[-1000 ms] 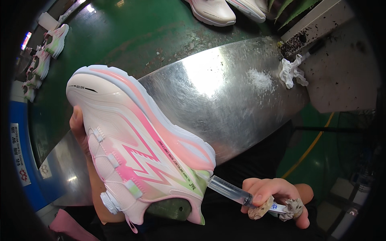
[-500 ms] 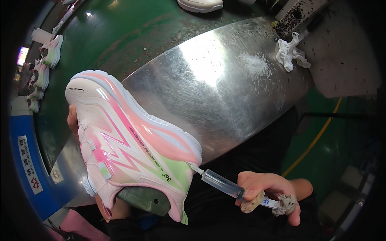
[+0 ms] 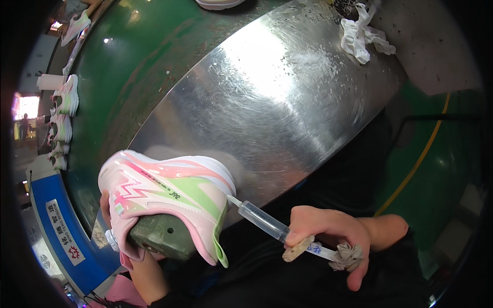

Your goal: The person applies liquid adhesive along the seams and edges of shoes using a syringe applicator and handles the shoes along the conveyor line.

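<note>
A pink, white and green sneaker (image 3: 177,197) with a dark green shoe last (image 3: 162,236) inside is held tilted over the near edge of the metal plate. My left hand (image 3: 106,209) grips it from the far left side; most of that hand is hidden behind the shoe. In my right hand (image 3: 328,231) is a clear syringe (image 3: 263,220), its flange and plunger end wrapped in crumpled, dirty material. Its thin tip touches or nearly touches the back of the heel, by the sole edge. Whether liquid comes out cannot be seen.
A scratched metal plate (image 3: 257,118) lies on the green work surface (image 3: 138,66). Crumpled white cloth (image 3: 355,41) rests at its far right corner. Several similar sneakers (image 3: 64,123) stand along the left, near a blue machine panel (image 3: 72,226). Another shoe (image 3: 220,4) shows at the top.
The sneaker has turned and tipped, its toe lower and its opening more toward me. The syringe has moved left with the heel. The whole view has shifted somewhat.
</note>
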`<state>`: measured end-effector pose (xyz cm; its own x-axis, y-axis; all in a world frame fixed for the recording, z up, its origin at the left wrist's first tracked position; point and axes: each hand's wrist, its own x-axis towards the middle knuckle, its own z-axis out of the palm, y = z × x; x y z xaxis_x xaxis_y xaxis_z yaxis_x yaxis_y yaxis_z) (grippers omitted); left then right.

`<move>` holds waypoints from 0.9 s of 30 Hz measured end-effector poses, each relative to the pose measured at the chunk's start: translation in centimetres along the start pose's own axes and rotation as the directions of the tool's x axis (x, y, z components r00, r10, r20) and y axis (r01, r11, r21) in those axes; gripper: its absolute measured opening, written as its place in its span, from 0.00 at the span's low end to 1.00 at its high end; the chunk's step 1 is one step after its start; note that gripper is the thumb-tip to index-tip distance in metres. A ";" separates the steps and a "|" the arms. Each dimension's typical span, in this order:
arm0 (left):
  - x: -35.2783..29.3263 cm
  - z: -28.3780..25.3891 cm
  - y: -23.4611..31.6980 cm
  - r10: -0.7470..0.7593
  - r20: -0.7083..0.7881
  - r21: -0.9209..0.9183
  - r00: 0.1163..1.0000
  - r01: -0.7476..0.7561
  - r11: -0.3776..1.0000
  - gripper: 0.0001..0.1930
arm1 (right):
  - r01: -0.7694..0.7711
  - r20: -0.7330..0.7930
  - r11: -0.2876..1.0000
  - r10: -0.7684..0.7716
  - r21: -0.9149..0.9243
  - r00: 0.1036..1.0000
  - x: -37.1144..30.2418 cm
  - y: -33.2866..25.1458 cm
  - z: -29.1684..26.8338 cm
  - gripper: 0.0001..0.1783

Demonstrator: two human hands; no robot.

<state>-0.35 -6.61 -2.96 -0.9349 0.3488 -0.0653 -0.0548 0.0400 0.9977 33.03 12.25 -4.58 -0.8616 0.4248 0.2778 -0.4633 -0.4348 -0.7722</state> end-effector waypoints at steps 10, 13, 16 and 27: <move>-0.7 -3.2 1.1 0.267 0.658 0.169 0.704 -0.484 0.859 0.22 | 0.059 0.095 0.981 -0.042 -0.186 0.995 1.6 1.4 -0.4 0.54; -2.0 -6.9 0.2 0.096 0.444 0.123 0.891 -0.166 0.978 0.24 | 0.067 0.096 0.974 -0.047 -0.218 0.994 1.6 1.3 0.0 0.54; -3.6 -12.2 -0.6 -0.213 0.159 -0.016 0.964 0.218 0.976 0.30 | 0.074 0.115 0.970 -0.048 -0.232 0.992 1.6 1.3 0.2 0.53; -11.4 -8.8 0.9 -0.579 0.315 -0.365 0.752 0.659 0.658 0.37 | 0.050 0.103 0.960 -0.022 -0.276 0.994 1.5 0.9 1.5 0.55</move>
<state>7.15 -18.82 -1.18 -0.5610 0.5340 -0.6325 -0.7802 -0.0857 0.6197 31.04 11.32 -4.00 -0.8680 0.3500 0.3521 -0.4303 -0.1766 -0.8852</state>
